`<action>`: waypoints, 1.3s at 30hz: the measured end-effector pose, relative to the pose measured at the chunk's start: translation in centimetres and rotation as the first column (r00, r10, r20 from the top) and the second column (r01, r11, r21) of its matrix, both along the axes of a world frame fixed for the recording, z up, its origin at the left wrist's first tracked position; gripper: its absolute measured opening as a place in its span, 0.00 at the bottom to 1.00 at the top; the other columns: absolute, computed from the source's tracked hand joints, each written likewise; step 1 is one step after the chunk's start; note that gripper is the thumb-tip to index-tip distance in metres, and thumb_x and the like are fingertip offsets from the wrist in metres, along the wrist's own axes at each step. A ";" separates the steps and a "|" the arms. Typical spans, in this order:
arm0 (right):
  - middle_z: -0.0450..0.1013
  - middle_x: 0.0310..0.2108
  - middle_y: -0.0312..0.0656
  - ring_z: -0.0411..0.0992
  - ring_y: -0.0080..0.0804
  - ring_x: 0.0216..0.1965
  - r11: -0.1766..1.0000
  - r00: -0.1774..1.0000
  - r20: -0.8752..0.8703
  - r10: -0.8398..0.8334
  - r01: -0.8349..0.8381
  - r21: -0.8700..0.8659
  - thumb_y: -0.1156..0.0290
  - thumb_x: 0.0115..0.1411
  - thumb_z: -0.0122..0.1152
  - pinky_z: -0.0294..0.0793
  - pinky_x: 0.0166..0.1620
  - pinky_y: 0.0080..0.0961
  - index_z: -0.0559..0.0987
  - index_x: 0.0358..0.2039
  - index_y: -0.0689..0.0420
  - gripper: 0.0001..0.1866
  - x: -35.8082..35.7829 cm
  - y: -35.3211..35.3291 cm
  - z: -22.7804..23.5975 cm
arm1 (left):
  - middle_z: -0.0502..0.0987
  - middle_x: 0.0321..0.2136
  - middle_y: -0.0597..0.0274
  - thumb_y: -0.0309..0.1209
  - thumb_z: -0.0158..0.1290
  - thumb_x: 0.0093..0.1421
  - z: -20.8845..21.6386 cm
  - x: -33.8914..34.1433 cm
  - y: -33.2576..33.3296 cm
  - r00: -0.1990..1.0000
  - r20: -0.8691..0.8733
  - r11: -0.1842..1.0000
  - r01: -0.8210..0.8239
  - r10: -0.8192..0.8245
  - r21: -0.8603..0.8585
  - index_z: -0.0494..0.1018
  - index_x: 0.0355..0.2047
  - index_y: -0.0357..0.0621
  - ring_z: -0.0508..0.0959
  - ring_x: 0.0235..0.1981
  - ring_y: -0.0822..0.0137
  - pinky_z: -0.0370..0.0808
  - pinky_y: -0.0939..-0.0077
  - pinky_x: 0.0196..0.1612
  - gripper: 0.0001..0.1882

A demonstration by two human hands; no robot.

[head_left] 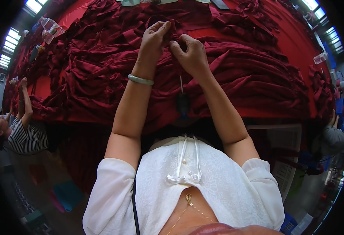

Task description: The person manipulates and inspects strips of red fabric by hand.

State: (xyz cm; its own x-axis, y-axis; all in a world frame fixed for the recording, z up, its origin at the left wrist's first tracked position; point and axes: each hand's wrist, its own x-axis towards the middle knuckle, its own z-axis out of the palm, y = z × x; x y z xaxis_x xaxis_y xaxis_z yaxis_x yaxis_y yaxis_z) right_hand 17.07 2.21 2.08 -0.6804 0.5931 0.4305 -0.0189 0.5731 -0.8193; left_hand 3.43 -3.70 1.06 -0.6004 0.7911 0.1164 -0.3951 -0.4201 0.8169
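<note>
Dark red fabric [238, 74] lies in long, loose folds over the table in front of me. My left hand [155, 39], with a pale bangle at its wrist, pinches a piece of this fabric between thumb and fingers. Close beside it on the right, my right hand [191, 55] is closed in a pinch on the same piece, which hangs between the two hands. Nearer to me, below the hands, a tool with a thin metal shaft and black handle [183, 102] points away from me against the cloth, much like a screwdriver.
A clear plastic bottle [50, 29] lies on the fabric at the far left, and another bottle [320, 58] is at the far right. One person [27, 135] works at the table's left end, another [332, 137] at the right. A white plastic crate [283, 137] stands below the table edge.
</note>
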 end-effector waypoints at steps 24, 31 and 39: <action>0.71 0.19 0.47 0.70 0.29 0.23 0.998 1.000 0.001 0.025 -0.025 0.052 0.60 0.62 0.53 0.68 0.29 0.29 0.72 0.29 0.67 0.19 -2.1 0.9 -0.2 | 0.78 0.29 0.64 0.28 0.53 0.61 0.9 0.0 0.2 0.985 0.137 0.994 0.097 -0.104 0.054 0.74 0.33 0.41 0.77 0.29 0.74 0.76 0.82 0.32 0.03; 0.71 0.19 0.47 0.69 0.31 0.22 0.995 0.998 0.057 0.004 -0.009 0.099 0.61 0.60 0.52 0.67 0.29 0.32 0.73 0.29 0.66 0.17 -2.4 1.6 -0.1 | 0.78 0.29 0.63 0.28 0.52 0.61 -0.1 -0.2 0.7 0.994 0.111 0.999 -0.025 0.020 0.041 0.74 0.32 0.41 0.77 0.27 0.72 0.76 0.81 0.30 0.04; 0.67 0.18 0.46 0.67 0.34 0.23 0.994 0.994 0.056 0.092 -0.088 -0.072 0.63 0.59 0.50 0.66 0.29 0.31 0.72 0.28 0.65 0.15 0.3 -0.5 -0.7 | 0.76 0.24 0.67 0.28 0.52 0.61 0.2 1.1 0.4 0.985 0.165 0.997 -0.066 0.058 0.040 0.74 0.31 0.42 0.74 0.21 0.76 0.73 0.83 0.25 0.04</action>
State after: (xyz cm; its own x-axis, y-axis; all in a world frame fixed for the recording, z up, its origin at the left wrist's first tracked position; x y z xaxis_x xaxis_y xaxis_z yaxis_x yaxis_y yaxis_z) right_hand 17.40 1.70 1.40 -0.7555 0.5555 0.3474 -0.0176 0.5128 -0.8583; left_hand 4.56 -3.31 1.30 -0.6620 0.7480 0.0474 -0.4939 -0.4828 0.7232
